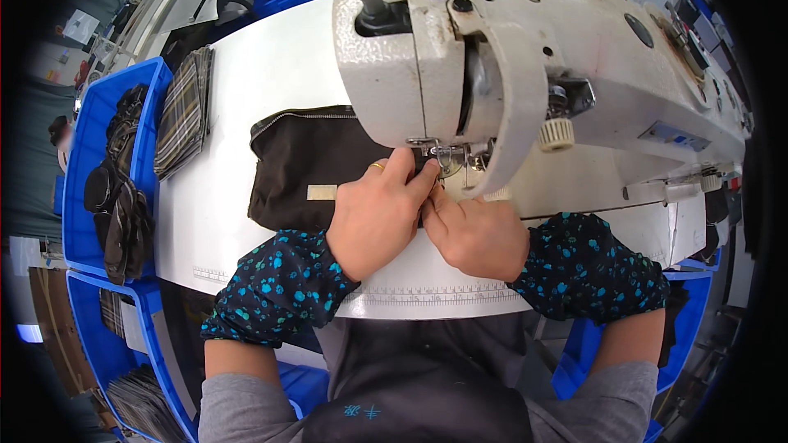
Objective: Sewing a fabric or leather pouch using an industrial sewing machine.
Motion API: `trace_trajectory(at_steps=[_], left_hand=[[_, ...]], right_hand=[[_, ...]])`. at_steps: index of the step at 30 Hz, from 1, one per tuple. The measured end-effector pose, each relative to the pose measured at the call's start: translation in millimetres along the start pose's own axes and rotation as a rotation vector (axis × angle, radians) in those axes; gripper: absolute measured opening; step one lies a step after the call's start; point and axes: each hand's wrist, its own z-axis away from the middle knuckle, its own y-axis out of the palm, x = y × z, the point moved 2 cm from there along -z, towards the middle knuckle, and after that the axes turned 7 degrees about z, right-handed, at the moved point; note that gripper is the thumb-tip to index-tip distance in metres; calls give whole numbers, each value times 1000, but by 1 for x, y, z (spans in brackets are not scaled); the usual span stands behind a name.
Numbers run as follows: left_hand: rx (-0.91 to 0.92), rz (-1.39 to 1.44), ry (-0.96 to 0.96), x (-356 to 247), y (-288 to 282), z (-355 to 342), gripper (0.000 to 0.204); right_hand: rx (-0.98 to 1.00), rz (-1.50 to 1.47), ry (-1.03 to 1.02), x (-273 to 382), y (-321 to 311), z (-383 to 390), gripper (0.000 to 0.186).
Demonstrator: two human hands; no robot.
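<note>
A dark brown fabric piece [304, 156] lies on the white sewing table, with a metal zipper [287, 117] along its far left edge and a small cream patch [322, 192] near its front. My left hand [373, 215] rests on its right part, fingertips pinched on the cloth close to the needle area. My right hand [480, 234] is just beside it, thumb and fingers closed on the same edge, the fingertips of both hands nearly meeting. Right behind them stands the presser foot [447, 160] of a white sewing machine [509, 49]. The machine's head hides the fabric's far right end.
At the left, a blue bin [74, 197] holds dark sewn pieces, and folded plaid cloth [185, 111] leans against it. Another blue bin [152, 312] with cloth stands nearer. A printed ruler strip [435, 295] runs along the table's front edge. A blue bin [694, 303] stands at the right.
</note>
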Motion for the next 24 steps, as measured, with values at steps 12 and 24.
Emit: trace_trajectory(at_steps=[12, 24], left_hand=[[-62, -5, 29, 2, -4, 1, 41], [-90, 132, 25, 7, -22, 5, 21]], right_hand=[[27, -6, 47, -1, 3, 2, 34], [25, 13, 65, 3, 5, 5, 30]])
